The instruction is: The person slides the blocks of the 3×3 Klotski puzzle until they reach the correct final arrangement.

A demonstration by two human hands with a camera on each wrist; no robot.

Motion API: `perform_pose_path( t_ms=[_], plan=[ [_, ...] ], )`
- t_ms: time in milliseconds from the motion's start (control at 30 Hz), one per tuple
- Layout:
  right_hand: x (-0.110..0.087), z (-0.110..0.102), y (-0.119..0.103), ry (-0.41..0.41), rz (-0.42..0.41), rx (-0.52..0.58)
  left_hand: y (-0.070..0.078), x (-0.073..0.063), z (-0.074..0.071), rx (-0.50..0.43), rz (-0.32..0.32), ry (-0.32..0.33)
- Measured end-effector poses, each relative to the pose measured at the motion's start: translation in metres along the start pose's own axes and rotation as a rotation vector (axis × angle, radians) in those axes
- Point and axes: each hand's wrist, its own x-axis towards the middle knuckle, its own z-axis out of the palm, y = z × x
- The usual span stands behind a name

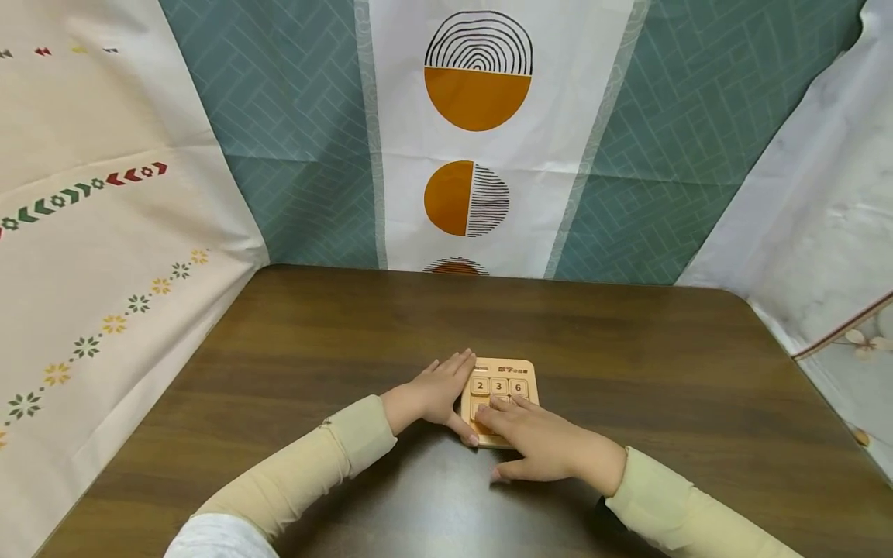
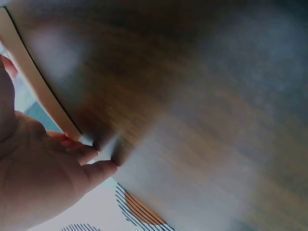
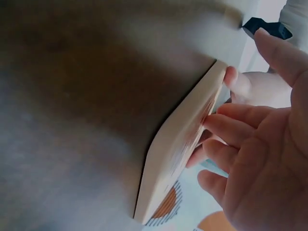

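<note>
A square wooden number slide puzzle point(image 1: 497, 363) lies flat on the table in the head view. Its top row shows tiles 2 point(image 1: 480, 385), 3 point(image 1: 498, 385) and 6 point(image 1: 518, 387); lower tiles are mostly covered by fingers. Along the puzzle's left edge rests my left hand point(image 1: 441, 391), fingers extended, thumb near the lower left corner. My right hand point(image 1: 547, 443) reaches over from the lower right, its fingertips touching the tiles and its thumb apart from the board. The right wrist view shows the puzzle's thick pale side point(image 3: 166, 144) beside the loosely bent right fingers point(image 3: 228, 129).
The dark brown wooden table point(image 1: 335, 333) surrounds the puzzle. Behind it hangs a green and white cloth point(image 1: 300, 155) with orange half circles, and patterned pale cloths point(image 1: 105, 256) drape at both sides. A small dark object point(image 3: 268, 28) sits near the left forearm.
</note>
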Motion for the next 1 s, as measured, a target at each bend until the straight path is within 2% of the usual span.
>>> perform_pose_path(
  t_ms=[200, 333, 467, 600, 1000],
  plan=[
    [-0.007, -0.003, -0.003, -0.04, -0.023, 0.08, 0.001, -0.005, -0.004, 0.015, -0.017, 0.001],
    [0.0, -0.008, 0.005, 0.0, -0.035, 0.101, 0.001, -0.005, -0.005, 0.007, -0.015, -0.002],
    [0.011, -0.008, 0.015, 0.066, -0.033, 0.071, 0.001, -0.004, -0.004, -0.015, -0.007, -0.027],
    [0.018, -0.005, 0.02, 0.06, 0.003, 0.061, 0.0, -0.003, -0.004, -0.045, 0.007, -0.054],
    [0.003, 0.002, 0.001, 0.013, -0.004, -0.039, -0.002, -0.002, -0.008, 0.004, -0.01, -0.091]
  ],
)
